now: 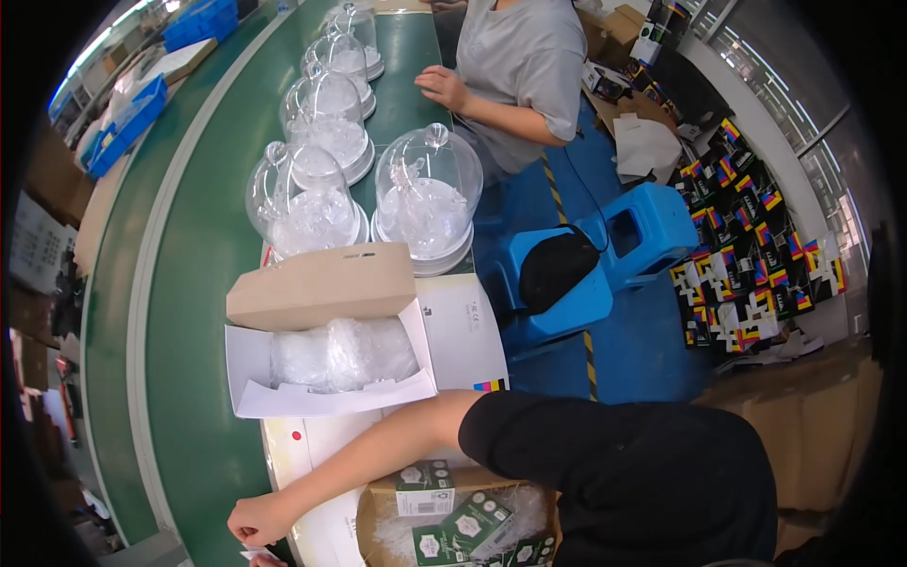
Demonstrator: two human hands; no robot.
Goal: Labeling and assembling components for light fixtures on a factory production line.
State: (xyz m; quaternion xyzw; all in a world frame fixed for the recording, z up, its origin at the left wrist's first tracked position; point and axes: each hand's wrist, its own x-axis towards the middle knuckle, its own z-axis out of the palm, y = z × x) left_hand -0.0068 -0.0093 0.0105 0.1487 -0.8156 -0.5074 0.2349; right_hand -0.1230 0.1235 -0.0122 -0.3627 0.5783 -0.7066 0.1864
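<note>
My right arm in a black sleeve reaches across to the lower left. There my right hand [262, 521] is closed, its fingertips on a small white slip [257, 551]. A sliver of my left hand [268, 561] shows below the slip at the bottom edge, its fingers mostly hidden. Beyond my forearm stands an open white box [331, 403] with its brown-lined lid raised. A bubble-wrapped bundle [345, 357] lies inside. Under my upper arm, an open carton [370, 529] holds dark green small boxes [474, 523] among clear plastic.
Several clear domes [430, 189] on white bases stand along the green table [203, 378]. A person in a grey shirt [524, 57] is at the far side. Blue stools [652, 227], one bearing a black bag [559, 269], stand right, near stacked printed boxes [756, 246].
</note>
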